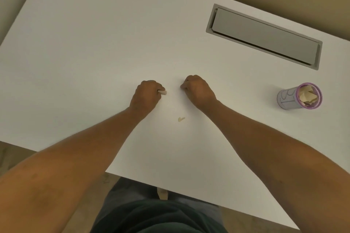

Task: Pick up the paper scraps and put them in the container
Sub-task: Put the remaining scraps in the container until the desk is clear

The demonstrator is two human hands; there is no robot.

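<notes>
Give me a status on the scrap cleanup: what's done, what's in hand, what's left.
Done: the purple-rimmed container at the right already holds several crumpled paper scraps. In hand: the left hand pinches a small pale scrap; the right hand is curled with fingertips on the table, and whether it holds anything cannot be seen. Left: one small scrap on the table between the forearms, plus emptying the hands into the container.

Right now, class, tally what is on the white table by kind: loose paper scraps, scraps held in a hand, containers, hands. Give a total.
Loose paper scraps on the table: 1, the small scrap
Scraps held in a hand: 1, the pale scrap in the left hand
Containers: 1, the purple-rimmed container
Hands: 2, left hand and right hand
Total: 5
</notes>
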